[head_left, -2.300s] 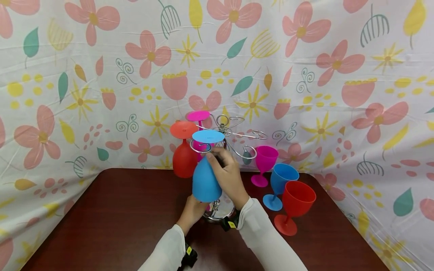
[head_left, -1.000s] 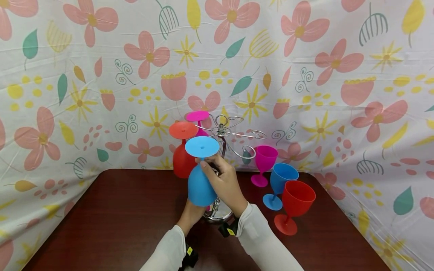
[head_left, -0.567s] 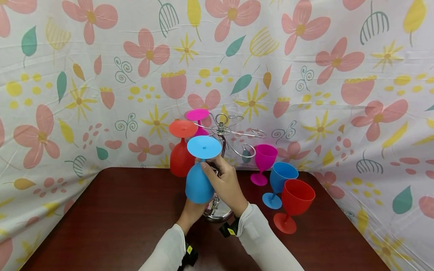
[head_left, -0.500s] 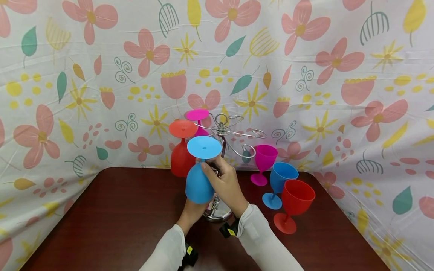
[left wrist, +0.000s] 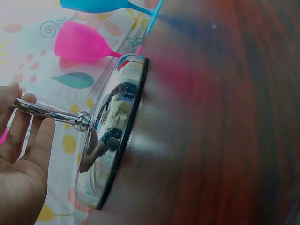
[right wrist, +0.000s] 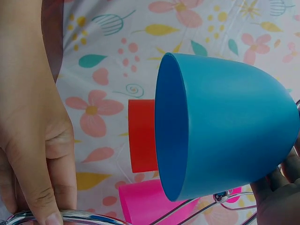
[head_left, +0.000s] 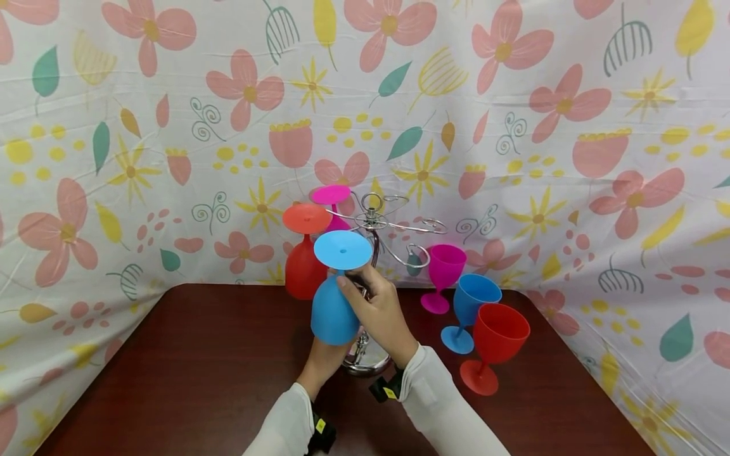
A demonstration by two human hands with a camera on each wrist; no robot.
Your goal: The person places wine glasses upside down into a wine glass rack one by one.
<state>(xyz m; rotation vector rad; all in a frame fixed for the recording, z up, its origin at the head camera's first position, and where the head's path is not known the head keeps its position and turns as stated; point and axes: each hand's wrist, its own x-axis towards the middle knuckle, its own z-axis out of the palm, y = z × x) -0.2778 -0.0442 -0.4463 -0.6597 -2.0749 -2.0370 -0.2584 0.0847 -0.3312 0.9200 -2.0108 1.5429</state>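
Observation:
My right hand [head_left: 383, 310] pinches an upside-down blue goblet [head_left: 334, 310] close to its stem, foot on top and tilted toward me. In the right wrist view the goblet's bowl [right wrist: 229, 126] lies sideways beside the fingers. Below it my left hand [head_left: 325, 360] is partly hidden by the bowl. The left wrist view shows that left hand's fingers and thumb around the chrome pole [left wrist: 51, 112] of a wire goblet rack [head_left: 372, 218]. A red goblet [head_left: 306, 272] and a magenta goblet [head_left: 332, 194] hang upside down on the rack's left side.
Upright on the table's right side stand a magenta goblet [head_left: 447, 265], a blue goblet [head_left: 476, 297] and a red goblet [head_left: 502, 332]. The rack's round chrome base [head_left: 365, 366] rests on the dark wooden table [head_left: 199, 367]. A flowered cloth [head_left: 228, 158] hangs behind.
The blue goblet in my right hand has come down and slightly left, its foot now tilted more toward me. In the last half second it has barely moved. My left hand stays low at the rack.

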